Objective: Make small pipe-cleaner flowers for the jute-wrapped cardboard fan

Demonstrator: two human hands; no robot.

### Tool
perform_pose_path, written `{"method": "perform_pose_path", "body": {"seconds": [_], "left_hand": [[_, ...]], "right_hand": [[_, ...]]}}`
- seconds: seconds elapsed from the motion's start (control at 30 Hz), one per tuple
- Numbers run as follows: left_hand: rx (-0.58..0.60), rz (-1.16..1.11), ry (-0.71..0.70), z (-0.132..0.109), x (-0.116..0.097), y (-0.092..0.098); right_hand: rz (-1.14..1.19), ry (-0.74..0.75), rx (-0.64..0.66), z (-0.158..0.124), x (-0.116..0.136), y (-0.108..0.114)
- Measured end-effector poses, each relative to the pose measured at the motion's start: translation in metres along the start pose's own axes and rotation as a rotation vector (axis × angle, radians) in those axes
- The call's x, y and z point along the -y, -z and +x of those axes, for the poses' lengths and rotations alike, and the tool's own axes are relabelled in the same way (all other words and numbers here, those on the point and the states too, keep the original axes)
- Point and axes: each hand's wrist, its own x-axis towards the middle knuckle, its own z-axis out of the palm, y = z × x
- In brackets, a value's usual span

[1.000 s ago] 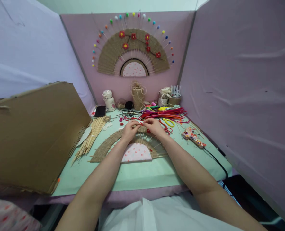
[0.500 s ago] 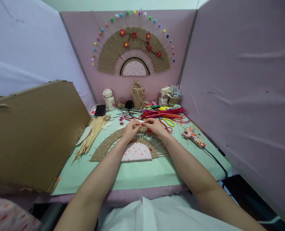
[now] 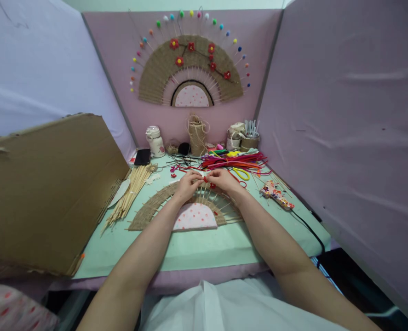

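Both hands meet over the top of a woven twine fan, which lies on the table with a pink dotted half-circle at its base. My left hand pinches one side of a small red pipe-cleaner piece. From the other side my right hand pinches the same piece, fingertips close together. Its exact shape is too small to make out. Just below the right fingers a red flower sits on the fan. My forearms cover parts of the fan.
Behind the hands lie red pipe cleaners and yellow-handled scissors. A glue gun with a black cord rests at right. Bamboo sticks and a cardboard sheet are left. A twine spool stands behind; a finished fan hangs above.
The whole view has shifted slightly. Both hands stay pinched on the red piece, which shows a little more between the fingertips.
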Motion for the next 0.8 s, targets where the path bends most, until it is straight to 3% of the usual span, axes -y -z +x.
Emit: {"method": "perform_pose_path", "body": {"seconds": [0.47,0.8], "left_hand": [[-0.146,-0.105,-0.061,0.000,0.003,-0.005],[-0.108,-0.105,-0.066,0.001,0.007,0.001]], "right_hand": [[-0.176,0.216,-0.017,0.002,-0.002,-0.005],[-0.345,0.287,-0.148,-0.001,0.003,-0.012]]}}
